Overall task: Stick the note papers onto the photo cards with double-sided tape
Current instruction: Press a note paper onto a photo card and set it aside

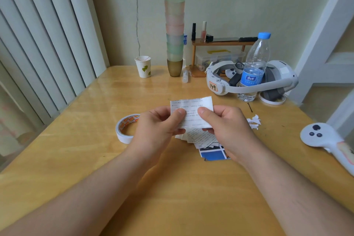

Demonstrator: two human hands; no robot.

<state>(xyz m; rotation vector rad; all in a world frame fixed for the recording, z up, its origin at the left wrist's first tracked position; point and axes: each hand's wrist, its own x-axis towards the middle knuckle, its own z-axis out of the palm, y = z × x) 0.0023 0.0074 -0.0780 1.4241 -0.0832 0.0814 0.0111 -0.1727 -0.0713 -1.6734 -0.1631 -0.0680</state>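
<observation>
Both hands, left [159, 122] and right [228, 126], pinch one white printed note paper [193, 110] above the wooden surface [172, 188]. Remaining notes overlie a blue photo card [212, 154]. White double-sided tape roll [125, 127] lies beside. No sticking evident; most work apparently remains.

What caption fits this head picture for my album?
Both hands hold a note paper above more papers, tape roll beside.

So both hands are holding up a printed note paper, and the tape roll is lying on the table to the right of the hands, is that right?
Not quite. The head view shows the tape roll on the table left of the hands, beside the left hand. Both it and the right hand do hold up the printed note paper.
</observation>
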